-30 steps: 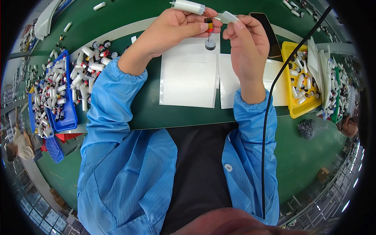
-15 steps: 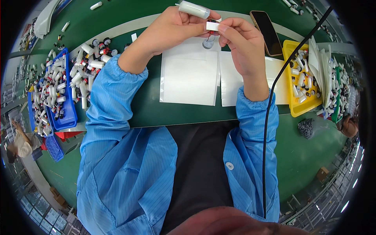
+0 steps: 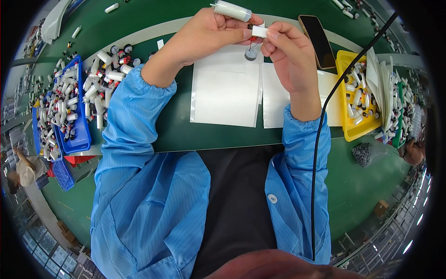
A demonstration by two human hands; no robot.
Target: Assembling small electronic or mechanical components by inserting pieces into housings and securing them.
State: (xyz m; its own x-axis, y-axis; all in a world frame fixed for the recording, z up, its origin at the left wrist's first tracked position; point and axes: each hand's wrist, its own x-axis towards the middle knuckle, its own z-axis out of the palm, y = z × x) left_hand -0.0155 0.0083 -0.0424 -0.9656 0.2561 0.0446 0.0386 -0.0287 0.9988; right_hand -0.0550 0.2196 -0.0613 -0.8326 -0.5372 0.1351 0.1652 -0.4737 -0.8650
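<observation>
My left hand point(image 3: 209, 35) is closed around a white cylinder point(image 3: 232, 10) with a clear end, held up above the far part of the table. Thin red and dark wires run down from between the fingers to a small round grey disc point(image 3: 251, 54), which dangles over the white sheets. Between thumb and fingers, my right hand point(image 3: 292, 53) pinches a small white strip point(image 3: 259, 31) close to the left fingertips. The strip looks bent or folded by the wires; its far side is hidden by the fingers.
White sheets point(image 3: 225, 100) lie beneath my hands on the green table. A phone point(image 3: 317, 42) and a yellow tray point(image 3: 354, 132) of cylinders stand right, behind a hanging black cable point(image 3: 331, 93). Left, many wired cylinders point(image 3: 99, 93) lie heaped beside a blue tray point(image 3: 78, 148).
The white strip has shifted slightly right and now looks folded instead of flat. My right hand has moved a little right with it, and the dangling disc has swung slightly right.
</observation>
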